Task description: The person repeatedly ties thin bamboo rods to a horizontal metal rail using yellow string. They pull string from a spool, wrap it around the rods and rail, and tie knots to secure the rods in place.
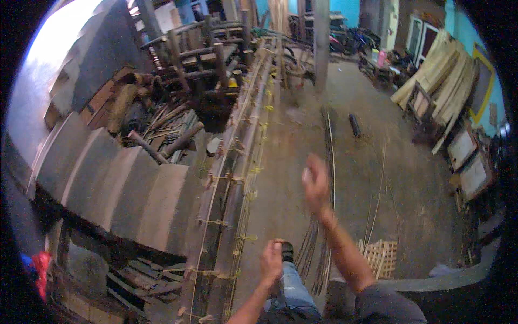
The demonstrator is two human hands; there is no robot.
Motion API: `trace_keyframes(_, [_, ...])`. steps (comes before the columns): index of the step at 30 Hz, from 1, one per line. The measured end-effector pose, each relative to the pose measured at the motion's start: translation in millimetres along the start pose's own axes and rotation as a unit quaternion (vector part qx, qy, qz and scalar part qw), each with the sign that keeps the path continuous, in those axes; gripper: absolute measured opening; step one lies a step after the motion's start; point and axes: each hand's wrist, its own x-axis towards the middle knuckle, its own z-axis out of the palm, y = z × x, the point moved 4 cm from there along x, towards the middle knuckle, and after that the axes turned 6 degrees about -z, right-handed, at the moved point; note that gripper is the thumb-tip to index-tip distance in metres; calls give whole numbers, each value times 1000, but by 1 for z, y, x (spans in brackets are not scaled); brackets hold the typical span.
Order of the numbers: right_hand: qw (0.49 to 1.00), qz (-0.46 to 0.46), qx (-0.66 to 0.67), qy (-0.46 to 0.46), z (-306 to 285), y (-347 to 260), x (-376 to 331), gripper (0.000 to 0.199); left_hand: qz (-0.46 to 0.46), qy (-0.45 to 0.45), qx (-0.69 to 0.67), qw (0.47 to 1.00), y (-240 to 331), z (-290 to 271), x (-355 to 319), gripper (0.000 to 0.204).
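My right hand (pixel 317 183) is raised in front of me over the floor, slightly blurred, with its fingers curled in. Whether anything thin sits in those fingers is too unclear to make out. Lower down, my left hand (pixel 271 262) is closed beside my dark shoe (pixel 287 252) and jeans leg (pixel 295 286); what it holds, if anything, is hidden. To the left of it runs a long frame of dark poles (pixel 233 200), bound at intervals with yellowish ties (pixel 218 274). Thin rods or strips (pixel 330 146) lie lengthwise on the floor beyond my right hand.
Curved grey roofing sheets (pixel 127 189) cover the left side, with sticks and logs (pixel 172 132) behind. A concrete post (pixel 321 48) stands ahead. A dark cylinder (pixel 354 125) lies on the floor. Long pale strips (pixel 442 81) lean at right; a woven lattice piece (pixel 379 258) lies near.
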Motion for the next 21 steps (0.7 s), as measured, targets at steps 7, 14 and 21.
trace_keyframes(7, [955, 162, 91, -229, 69, -37, -254, 24, 121, 82, 73, 987, 56, -111, 16, 31])
trace_keyframes(14, [955, 166, 138, -202, 100, -49, -193, 20, 100, 103, 85, 986, 71, -177, 0, 34])
trace_keyframes(21, [922, 217, 10, -321, 71, 90, -291, 25, 3, 63, 152, 986, -4, -215, -64, 37])
